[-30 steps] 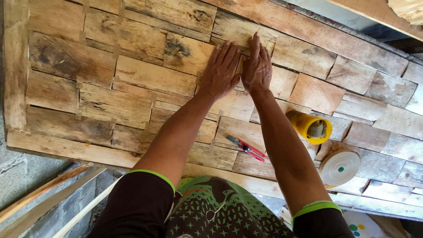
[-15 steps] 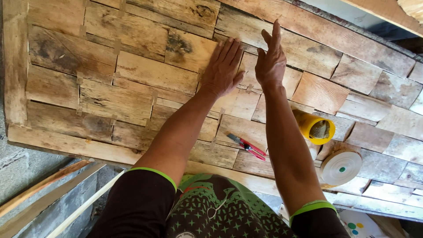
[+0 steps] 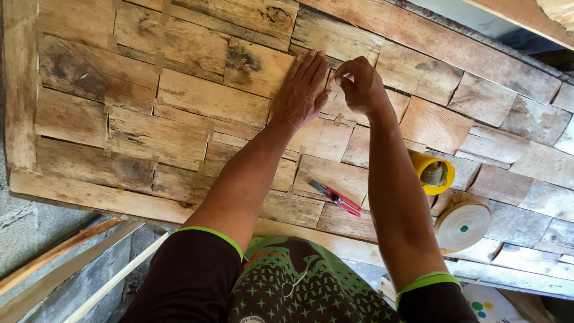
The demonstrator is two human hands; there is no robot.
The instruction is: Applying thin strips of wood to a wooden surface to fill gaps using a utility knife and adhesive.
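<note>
Head view, setting: a person leans over a flat panel of rough, weathered brown wood pieces [image 3: 179, 119], fitted like a mosaic and joined at the seams with short strips of tan tape.
Left hand: the left hand [image 3: 305, 90] lies flat, fingers released and spread, palm down on the panel just left of a seam.
Right hand: the right hand [image 3: 362, 87], flat and upright half a second ago, has now curled; its fingertips pinch at the small strip of tan tape [image 3: 330, 79] on that seam, close beside the left hand.
What the change means: pressing appears to have given way to fine work on the strip.
Near the seam: a red-handled cutter [image 3: 336, 198] lies below it on the panel; a yellow tape roll [image 3: 433, 173] and a pale flat tape disc [image 3: 461, 227] sit lower right, untouched.
</note>
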